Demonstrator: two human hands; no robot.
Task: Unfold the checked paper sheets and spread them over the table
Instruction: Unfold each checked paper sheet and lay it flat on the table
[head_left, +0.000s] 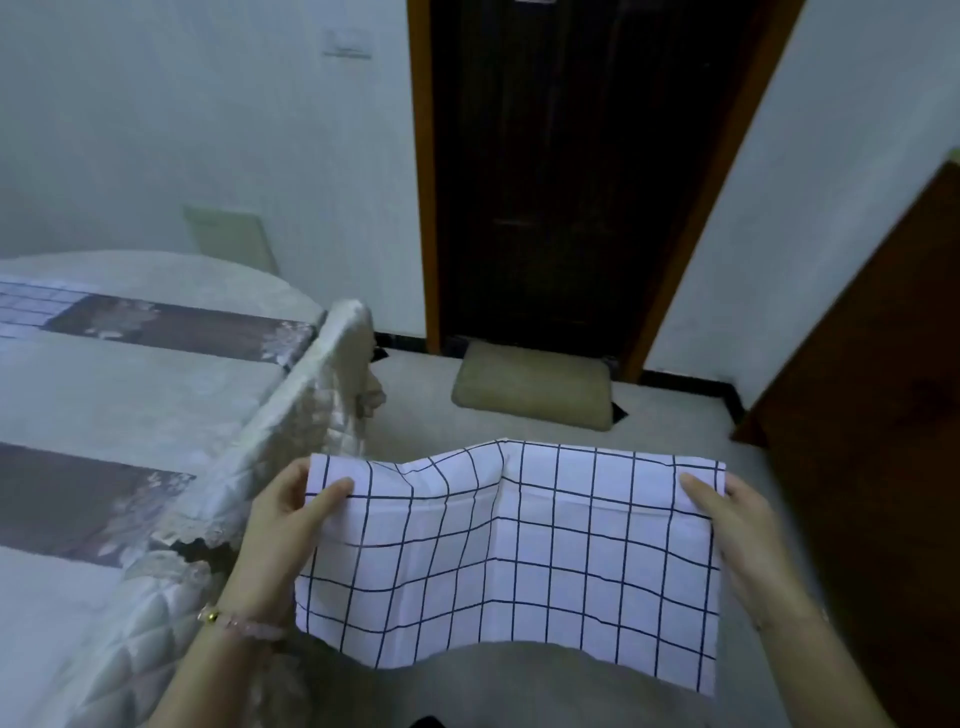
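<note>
I see left hand (288, 512) and right hand (740, 530) raised in front, each pinching an upper corner of the checked paper sheet (509, 556), thumb on top, fingers behind. Cloth-covered table (156, 395) just left. Floor cushion (530, 384) ahead, by dark door (545, 182). Sheet held in air beside the table, creased, long axis left-right.

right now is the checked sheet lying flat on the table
No, the left hand and right hand hold the checked sheet by its edges, beside the table.
</note>
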